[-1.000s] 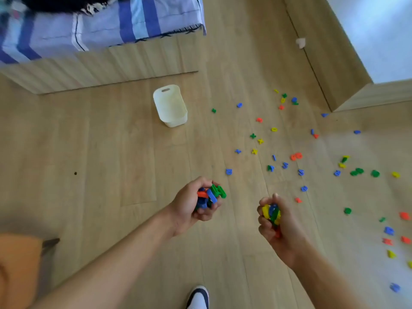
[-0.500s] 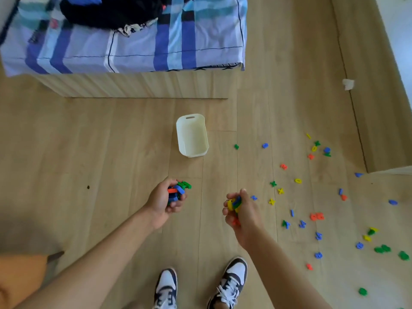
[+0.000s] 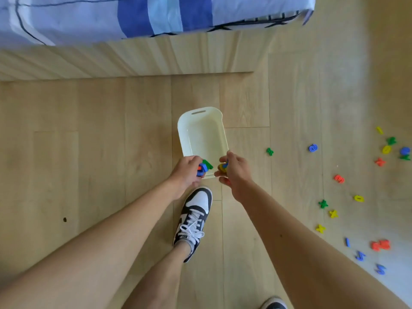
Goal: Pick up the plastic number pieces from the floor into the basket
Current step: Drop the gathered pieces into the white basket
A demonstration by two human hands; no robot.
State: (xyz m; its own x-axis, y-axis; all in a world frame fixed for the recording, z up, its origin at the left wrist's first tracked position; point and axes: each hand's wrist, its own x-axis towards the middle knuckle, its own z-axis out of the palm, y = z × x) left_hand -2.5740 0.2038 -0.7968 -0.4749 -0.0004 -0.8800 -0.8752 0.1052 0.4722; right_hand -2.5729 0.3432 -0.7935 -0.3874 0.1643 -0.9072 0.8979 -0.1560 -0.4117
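Both hands now reach one basket; each grips number pieces.

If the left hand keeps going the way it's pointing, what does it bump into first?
Probably the basket: the left hand, full of pieces, sits at its near rim. Height is unclear, so it may pass over the rim.

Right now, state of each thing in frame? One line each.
Cream plastic basket: upright on the floor, inside looks empty.
Left hand: closed on a handful of blue, red and green plastic pieces, at the basket's near rim.
Right hand: closed on yellow and blue plastic pieces, at the same rim.
Loose coloured plastic pieces: scattered on the floor to the right, not picked up.
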